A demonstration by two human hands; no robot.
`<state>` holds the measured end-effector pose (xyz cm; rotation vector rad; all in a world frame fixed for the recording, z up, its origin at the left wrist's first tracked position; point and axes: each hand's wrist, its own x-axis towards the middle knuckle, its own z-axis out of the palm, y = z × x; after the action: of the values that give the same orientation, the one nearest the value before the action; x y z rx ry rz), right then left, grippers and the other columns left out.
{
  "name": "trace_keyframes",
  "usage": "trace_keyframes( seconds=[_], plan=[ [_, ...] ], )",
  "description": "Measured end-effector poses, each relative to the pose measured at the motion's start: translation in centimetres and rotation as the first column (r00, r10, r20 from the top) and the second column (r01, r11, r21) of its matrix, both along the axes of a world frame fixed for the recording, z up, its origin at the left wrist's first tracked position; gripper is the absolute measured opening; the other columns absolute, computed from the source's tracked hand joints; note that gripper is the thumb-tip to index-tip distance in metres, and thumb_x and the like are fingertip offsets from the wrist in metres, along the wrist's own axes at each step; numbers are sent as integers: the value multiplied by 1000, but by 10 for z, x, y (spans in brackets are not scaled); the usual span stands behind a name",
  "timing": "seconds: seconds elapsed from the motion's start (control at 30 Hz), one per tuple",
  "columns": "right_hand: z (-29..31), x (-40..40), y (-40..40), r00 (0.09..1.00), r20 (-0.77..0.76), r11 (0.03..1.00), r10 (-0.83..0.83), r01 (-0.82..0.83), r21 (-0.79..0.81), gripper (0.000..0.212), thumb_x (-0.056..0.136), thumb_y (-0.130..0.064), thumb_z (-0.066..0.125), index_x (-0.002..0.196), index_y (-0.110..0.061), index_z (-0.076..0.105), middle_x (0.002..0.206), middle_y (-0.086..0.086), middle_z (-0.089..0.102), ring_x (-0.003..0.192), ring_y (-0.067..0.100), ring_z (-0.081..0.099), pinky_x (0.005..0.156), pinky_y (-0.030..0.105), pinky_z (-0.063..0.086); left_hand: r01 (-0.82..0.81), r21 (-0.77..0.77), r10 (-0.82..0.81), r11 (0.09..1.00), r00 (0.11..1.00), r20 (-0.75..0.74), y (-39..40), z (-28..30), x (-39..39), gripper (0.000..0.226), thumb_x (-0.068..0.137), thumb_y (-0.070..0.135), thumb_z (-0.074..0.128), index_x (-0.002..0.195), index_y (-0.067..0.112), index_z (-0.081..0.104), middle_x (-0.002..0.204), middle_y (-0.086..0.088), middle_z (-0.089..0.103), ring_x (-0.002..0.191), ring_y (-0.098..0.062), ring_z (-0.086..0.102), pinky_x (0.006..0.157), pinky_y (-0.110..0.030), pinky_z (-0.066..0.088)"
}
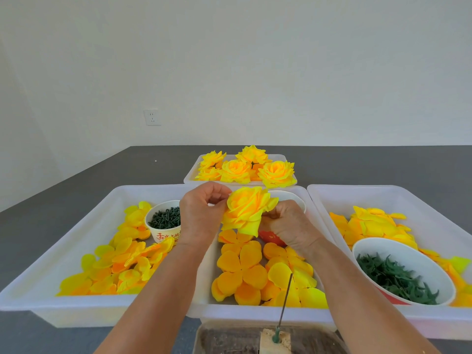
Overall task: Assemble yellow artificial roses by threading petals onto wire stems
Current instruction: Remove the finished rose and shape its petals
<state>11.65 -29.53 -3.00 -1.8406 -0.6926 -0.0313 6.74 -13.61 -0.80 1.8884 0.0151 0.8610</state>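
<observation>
A yellow rose [246, 210] is held up over the middle tray [204, 277], between both hands. My left hand [201, 213] pinches its petals at the upper left edge. My right hand [288, 226] grips the rose from below and behind; what it holds there is hidden. Flat orange-yellow petal layers [242, 272] lie in the middle tray under the rose. A thin dark wire stem [284, 302] stands upright from a wooden block [274, 342] at the near edge, with nothing threaded on it.
The left tray [63, 251] holds loose yellow petals and a paper cup of dark green pieces [164, 218]. In the right tray [383, 198] are petals and a bowl of green calyxes [398, 279]. A far tray [194, 172] holds several finished roses [255, 167].
</observation>
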Motion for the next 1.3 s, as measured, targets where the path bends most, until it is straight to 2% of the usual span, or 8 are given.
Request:
trace_keyframes(
  seconds=[0.2,0.3,0.37,0.53,0.7,0.97,1.13,1.3],
  plan=[
    [0,3,-2,996,54,998,-66,65,19,22,85,-16,67,80,-37,67,69,-29,64,72,-11,60,75,12,43,150,-465,-230,873,966,-121,5,-1,4,22,78,-14,62,89,4,67,77,-7,66,70,-13,62,63,-21,54],
    [-3,3,-2,996,56,996,-75,77,-39,16,82,-13,70,83,-28,72,77,-21,65,78,0,60,84,24,43,-7,-167,-20,986,987,-160,5,-4,4,28,75,-14,65,78,14,67,73,1,66,69,-11,63,63,-18,53],
    [-2,3,-2,996,61,995,-73,76,-60,14,80,-13,72,84,-26,74,75,-23,65,78,-1,59,81,20,43,-95,-10,93,995,987,-134,4,-6,4,27,75,-9,67,75,19,66,71,7,65,68,-7,63,65,-17,51],
    [0,2,-1,997,29,998,-67,67,-13,27,82,-18,70,70,-42,67,65,-28,65,72,-5,61,69,13,42,-125,-377,43,918,975,-219,7,-5,6,8,83,9,69,75,10,66,69,-4,65,64,-17,60,56,-24,54],
    [2,5,-2,981,93,978,-170,156,135,10,82,-12,69,86,-19,74,81,0,72,78,12,64,69,10,48,-21,-594,-114,804,975,-189,1,3,4,15,93,17,57,83,8,64,80,-10,65,68,-17,62,54,-19,55],
    [4,8,-6,939,64,917,-338,314,246,2,79,-9,72,80,-10,75,79,6,72,83,23,67,78,37,54,160,-471,-263,868,951,-162,-6,5,-5,37,68,41,70,72,4,69,62,-3,60,53,-7,49,47,-19,42],
    [3,8,-5,933,114,927,-340,313,206,7,81,-12,71,86,-10,75,83,2,72,80,13,67,76,24,53,226,-431,-327,873,928,-177,-5,2,-5,19,64,27,74,66,9,70,59,-7,56,56,-12,46,48,-20,40],
    [3,7,-3,933,151,936,-328,298,188,3,80,-11,72,77,-12,72,71,-6,66,63,-2,59,59,10,44,243,-563,-380,790,915,-137,-1,3,-2,6,77,12,68,72,10,68,61,0,61,54,-8,49,51,-22,40]
  ],
)
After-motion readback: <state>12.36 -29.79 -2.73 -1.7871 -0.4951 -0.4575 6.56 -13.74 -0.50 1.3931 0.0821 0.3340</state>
